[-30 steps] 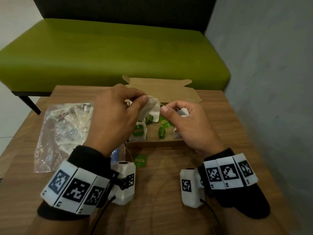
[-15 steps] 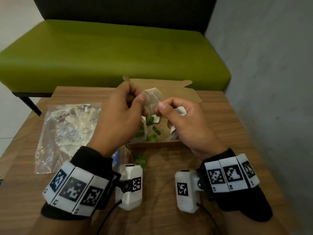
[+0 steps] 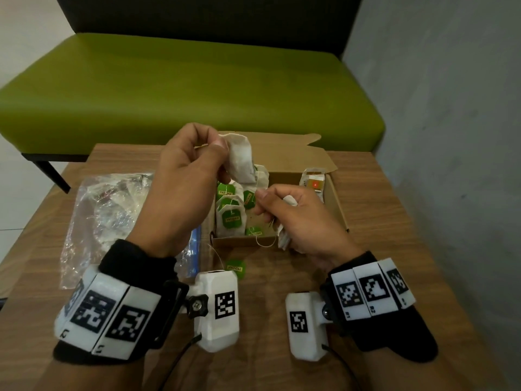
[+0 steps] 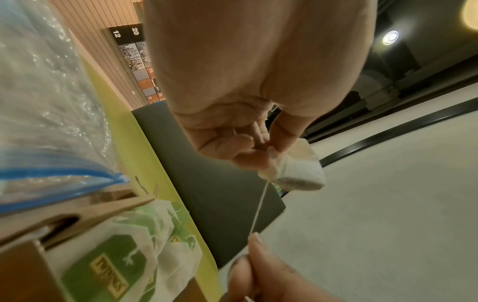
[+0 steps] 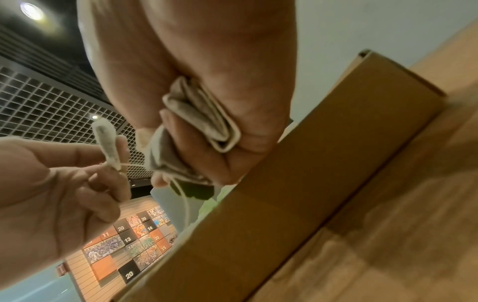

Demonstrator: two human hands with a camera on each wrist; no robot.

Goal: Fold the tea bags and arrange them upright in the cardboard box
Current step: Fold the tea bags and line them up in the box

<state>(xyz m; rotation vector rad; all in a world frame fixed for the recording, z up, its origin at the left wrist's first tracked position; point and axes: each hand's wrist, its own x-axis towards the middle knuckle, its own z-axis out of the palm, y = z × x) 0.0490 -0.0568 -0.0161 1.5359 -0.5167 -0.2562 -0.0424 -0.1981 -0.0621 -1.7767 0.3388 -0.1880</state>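
A wooden table (image 3: pixel 366 249) stands before a green bench (image 3: pixel 197 88). Above the cardboard box (image 3: pixel 335 204), the left hand (image 3: pixel 180 187) pinches a tea bag (image 3: pixel 239 162); the right hand (image 3: pixel 298 218) pinches its string (image 4: pixel 258 208), seemingly clutching more bags.

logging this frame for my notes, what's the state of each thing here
cardboard box: open, lid flap back, on the table
tea bags in box: several upright at the left end
held tea bag: lifted above the box, pinched by left hand
string: taut, pulled by right hand
folded tea bags: bunched in right palm
loose green tag: flat on table
plastic bag: crumpled, lying on table
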